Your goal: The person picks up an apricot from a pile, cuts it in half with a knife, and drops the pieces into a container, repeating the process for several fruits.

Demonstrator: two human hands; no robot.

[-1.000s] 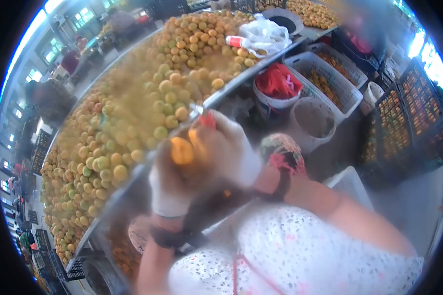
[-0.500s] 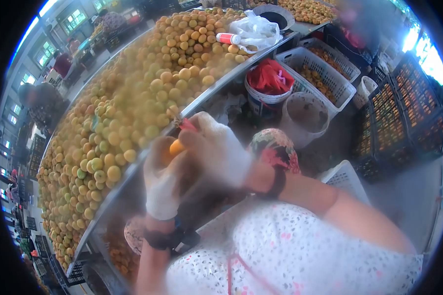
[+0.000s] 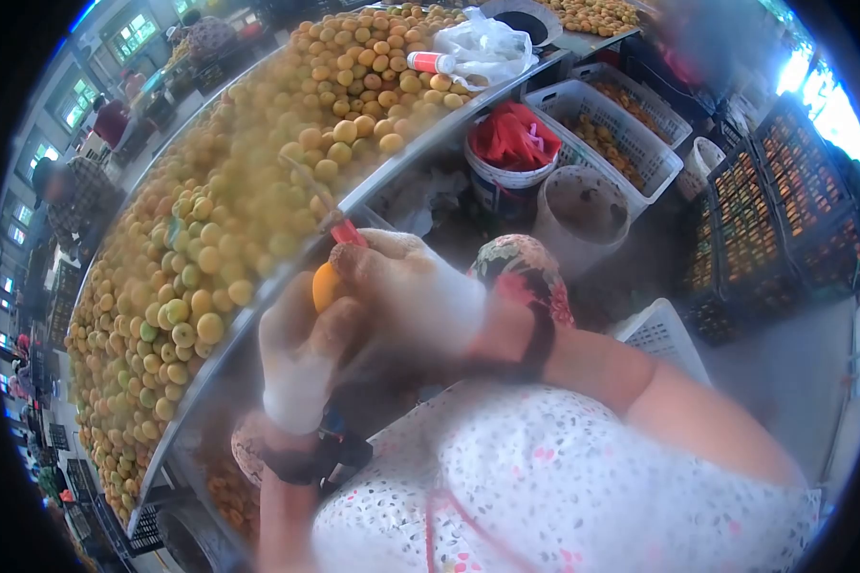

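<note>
My left hand (image 3: 296, 349), in a whitish knitted glove stained at the fingers, is closed around an orange apricot (image 3: 326, 286). Just to its right, my gloved right hand (image 3: 413, 291) grips the red handle of a small knife (image 3: 346, 232). Its thin blade points up and left, over the edge of the fruit heap, away from the apricot. The right fingers rest against the fruit's upper right side. Both hands are close together in front of the metal table rim (image 3: 354, 199). Blur hides part of the blade and the lower fingers.
A large heap of apricots (image 3: 201, 277) covers the table. A white plastic bag (image 3: 487, 48) and a red-and-white tube (image 3: 431, 63) lie on it. Right of the rim stand a bucket with red plastic (image 3: 514, 143), a dirty pail (image 3: 583, 215), a white fruit crate (image 3: 607, 138) and stacked black crates (image 3: 774, 210).
The knife's blade has swung up and outward, now showing at length over the heap. Both hands have shifted slightly left in view, still holding the apricot and knife.
</note>
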